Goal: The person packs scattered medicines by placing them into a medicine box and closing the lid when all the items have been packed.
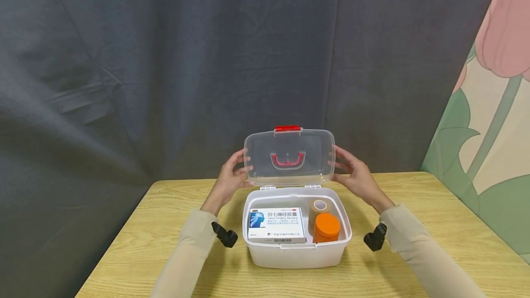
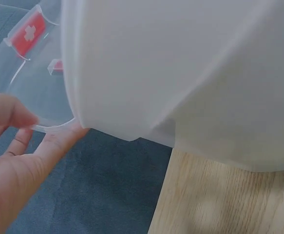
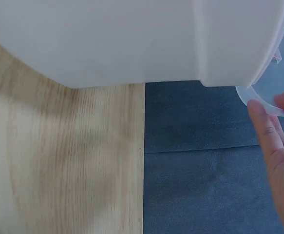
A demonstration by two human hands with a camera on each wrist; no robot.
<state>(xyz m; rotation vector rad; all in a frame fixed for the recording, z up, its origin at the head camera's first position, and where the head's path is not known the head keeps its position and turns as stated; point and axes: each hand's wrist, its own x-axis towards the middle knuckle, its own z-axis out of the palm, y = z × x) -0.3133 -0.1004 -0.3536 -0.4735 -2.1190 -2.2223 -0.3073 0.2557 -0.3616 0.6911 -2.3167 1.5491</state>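
Observation:
A white plastic medicine box (image 1: 296, 257) stands on the table, its clear lid (image 1: 261, 162) raised upright on hinges at the back. The lid has a red latch (image 1: 287, 128) on top and a red handle (image 1: 288, 163). At the lid's left edge my left hand (image 1: 229, 178) holds it between thumb and fingers, with fingertips showing through the plastic. My right hand (image 1: 358, 180) grips the opposite edge likewise. Inside lie a white capsule carton (image 1: 277, 224), an orange-lidded jar (image 1: 327, 226) and a tan tape roll (image 1: 313, 210) behind the jar.
The wooden table (image 1: 136, 243) ends just behind the box, where a dark grey curtain (image 1: 248, 59) hangs. A wall painted with flowers (image 1: 501, 128) borders the right side. Black wrist cameras (image 1: 225, 234) sit on both sleeves beside the box.

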